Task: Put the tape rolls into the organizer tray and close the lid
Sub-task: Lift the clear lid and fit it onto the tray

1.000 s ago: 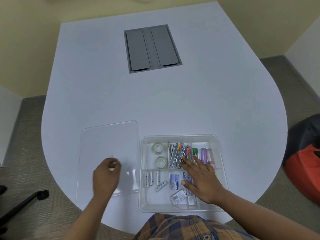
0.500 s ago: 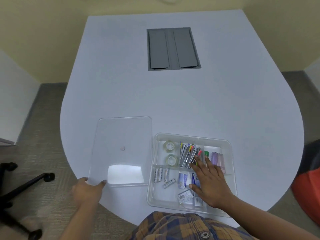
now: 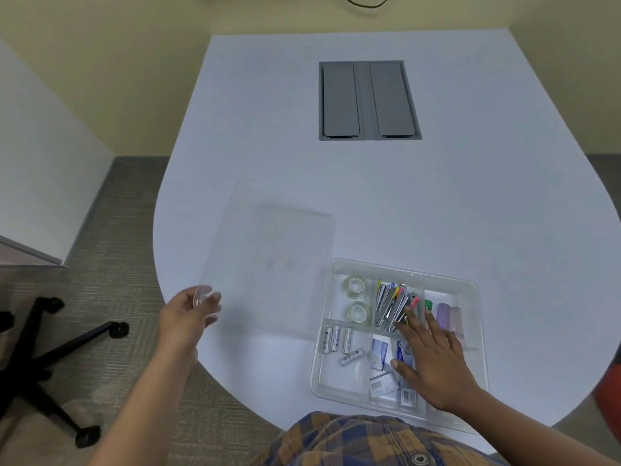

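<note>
A clear organizer tray (image 3: 470,287) sits on the white table near its front edge. Two clear tape rolls (image 3: 355,286) (image 3: 358,312) lie in its far-left compartment. My left hand (image 3: 183,317) grips the near-left corner of the clear lid (image 3: 268,257), which is lifted and tilted above the table to the left of the tray. My right hand (image 3: 433,358) rests flat with fingers spread on the tray's middle compartments, over small packets and the ends of several staplers (image 3: 389,307).
Batteries (image 3: 337,339) lie in the tray's near-left compartment, and purple and green items (image 3: 443,312) at its right. A grey cable hatch (image 3: 369,99) is set into the far table. A black chair base (image 3: 47,361) stands on the carpet at left.
My left hand went from the lid's middle to its near-left corner, gripped it and lifted it off the table. My right hand stayed on the tray. The camera view shifted left.
</note>
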### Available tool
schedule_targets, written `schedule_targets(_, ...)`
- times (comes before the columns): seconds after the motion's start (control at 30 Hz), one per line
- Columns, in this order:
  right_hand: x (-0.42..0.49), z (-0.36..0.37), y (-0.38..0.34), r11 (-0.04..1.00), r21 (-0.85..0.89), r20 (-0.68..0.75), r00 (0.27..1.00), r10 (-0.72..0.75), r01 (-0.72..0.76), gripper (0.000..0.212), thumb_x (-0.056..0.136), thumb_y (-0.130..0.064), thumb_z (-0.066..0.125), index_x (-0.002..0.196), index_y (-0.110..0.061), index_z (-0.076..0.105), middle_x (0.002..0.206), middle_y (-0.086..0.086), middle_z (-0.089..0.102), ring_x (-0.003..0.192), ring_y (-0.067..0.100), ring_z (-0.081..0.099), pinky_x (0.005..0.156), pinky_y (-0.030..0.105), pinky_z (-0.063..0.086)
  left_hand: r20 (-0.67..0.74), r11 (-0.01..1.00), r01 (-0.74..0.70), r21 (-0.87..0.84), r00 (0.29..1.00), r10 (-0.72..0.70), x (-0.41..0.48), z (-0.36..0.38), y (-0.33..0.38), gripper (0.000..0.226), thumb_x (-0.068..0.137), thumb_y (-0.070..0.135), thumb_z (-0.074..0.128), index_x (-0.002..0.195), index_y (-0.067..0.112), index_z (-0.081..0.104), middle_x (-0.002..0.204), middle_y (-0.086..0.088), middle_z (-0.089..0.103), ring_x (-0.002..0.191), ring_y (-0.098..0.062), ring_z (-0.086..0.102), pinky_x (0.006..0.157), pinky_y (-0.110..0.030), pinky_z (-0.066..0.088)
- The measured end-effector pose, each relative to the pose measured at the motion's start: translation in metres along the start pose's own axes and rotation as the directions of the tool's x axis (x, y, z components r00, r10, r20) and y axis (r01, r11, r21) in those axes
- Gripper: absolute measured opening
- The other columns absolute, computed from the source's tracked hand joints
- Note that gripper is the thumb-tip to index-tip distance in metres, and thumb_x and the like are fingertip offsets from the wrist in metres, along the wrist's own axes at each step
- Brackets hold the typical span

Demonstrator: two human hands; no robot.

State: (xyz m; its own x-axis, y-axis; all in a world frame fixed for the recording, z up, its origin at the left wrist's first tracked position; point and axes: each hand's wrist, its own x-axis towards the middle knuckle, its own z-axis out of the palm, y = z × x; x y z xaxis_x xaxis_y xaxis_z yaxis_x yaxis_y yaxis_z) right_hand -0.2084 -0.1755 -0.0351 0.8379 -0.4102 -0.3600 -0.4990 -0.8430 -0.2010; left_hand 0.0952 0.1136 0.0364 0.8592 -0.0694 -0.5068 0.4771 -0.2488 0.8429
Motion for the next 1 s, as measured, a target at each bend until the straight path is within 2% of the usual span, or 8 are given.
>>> schedule_targets(0.23, -0.001, -0.010, -0.010, 0.990, 0.106, -0.066, 0.992, 0.103, -0.096, 0.079, 0.080, -0.079, 0.012, 0.149, -0.040, 0.009, 0.158, -0.013, -0.015, 0.144, 0.016, -0.020, 0.113, 0.051, 0.013, 0.115, 0.939, -0.343, -0.035, 0.931, 0.345, -0.042, 0.045, 0.068, 0.011, 0.085, 0.011, 0.070, 0.091, 0.020, 0.068, 0.085, -0.002, 0.070, 0.080, -0.022, 0.068, 0.078, -0.033, 0.052)
schedule_targets(0.43, 0.009, -0.056, -0.012, 0.830, 0.547, -0.200, 0.946, 0.255, -0.108, 0.068, 0.082, -0.070, 0.036, 0.137, -0.030, 0.045, 0.150, -0.012, 0.029, 0.143, 0.015, 0.018, 0.111, 0.045, 0.023, 0.257, 0.826, -0.559, 0.074, 0.811, 0.525, -0.075, 0.074, 0.093, 0.013, 0.083, 0.010, 0.072, 0.081, 0.022, 0.066, 0.089, 0.005, 0.074, 0.082, -0.007, 0.069, 0.076, -0.020, 0.050)
schedule_targets(0.5, 0.010, -0.083, -0.011, 0.605, 0.783, -0.140, 0.908, 0.395, -0.143, 0.049, 0.090, -0.056, 0.049, 0.125, -0.023, 0.057, 0.135, -0.003, 0.054, 0.126, 0.019, 0.048, 0.097, 0.036, 0.038, 0.346, 0.699, -0.705, 0.121, 0.690, 0.635, -0.084, 0.082, 0.094, 0.015, 0.083, 0.006, 0.071, 0.077, 0.019, 0.066, 0.081, -0.001, 0.068, 0.078, -0.009, 0.064, 0.069, -0.015, 0.046)
schedule_targets(0.57, 0.013, -0.106, -0.002, 0.154, 0.975, 0.064, 0.864, 0.500, -0.161, 0.031, 0.097, -0.039, 0.049, 0.115, -0.018, 0.062, 0.117, 0.008, 0.068, 0.091, 0.021, 0.067, 0.068, 0.030, 0.046, 0.447, 0.555, -0.823, 0.126, 0.546, 0.708, -0.093, 0.091, 0.092, 0.010, 0.082, 0.000, 0.070, 0.078, 0.009, 0.068, 0.081, -0.004, 0.063, 0.081, -0.007, 0.062, 0.070, -0.012, 0.044)
schedule_targets(0.67, 0.004, -0.126, 0.029, -0.460, 0.875, 0.337, 0.872, 0.356, -0.151, 0.057, 0.091, -0.061, 0.040, 0.110, -0.013, 0.064, 0.098, 0.011, 0.074, 0.058, 0.015, 0.065, 0.040, 0.020, 0.040, 0.589, 0.451, -0.892, 0.017, 0.374, 0.717, -0.095, 0.101, 0.080, 0.010, 0.081, -0.005, 0.069, 0.079, 0.005, 0.069, 0.088, -0.005, 0.063, 0.098, -0.007, 0.065, 0.076, -0.018, 0.050)
schedule_targets(0.73, -0.004, -0.125, 0.050, -0.647, 0.754, 0.364, 0.892, 0.267, -0.114, 0.069, 0.082, -0.067, 0.046, 0.108, -0.007, 0.069, 0.104, 0.011, 0.074, 0.061, 0.014, 0.067, 0.043, 0.020, 0.048, 0.679, 0.406, -0.913, -0.040, 0.273, 0.681, -0.093, 0.106, 0.069, 0.015, 0.082, -0.002, 0.067, 0.083, 0.013, 0.069, 0.090, -0.002, 0.063, 0.104, -0.013, 0.065, 0.075, -0.027, 0.053)
schedule_targets(0.87, -0.020, -0.112, 0.074, -0.629, 0.766, 0.389, 0.874, 0.290, -0.132, 0.042, 0.078, -0.037, 0.070, 0.111, -0.012, 0.070, 0.119, 0.007, 0.068, 0.057, 0.008, 0.065, 0.047, 0.018, 0.052, 0.753, 0.402, -0.916, -0.016, 0.253, 0.607, -0.089, 0.114, 0.050, 0.019, 0.084, 0.000, 0.066, 0.087, 0.018, 0.071, 0.093, 0.004, 0.062, 0.115, -0.013, 0.061, 0.079, -0.038, 0.055)
schedule_targets(1.0, -0.035, -0.098, 0.078, -0.441, 0.875, 0.391, 0.830, 0.397, -0.201, 0.027, 0.094, -0.018, 0.050, 0.117, -0.011, 0.062, 0.094, 0.005, 0.076, 0.056, 0.009, 0.065, 0.039, 0.016, 0.043, 0.730, 0.401, -0.897, 0.183, 0.398, 0.556, -0.080, 0.116, 0.039, 0.032, 0.085, 0.004, 0.068, 0.107, 0.028, 0.066, 0.124, 0.014, 0.057, 0.127, -0.003, 0.048, 0.099, -0.022, 0.044)
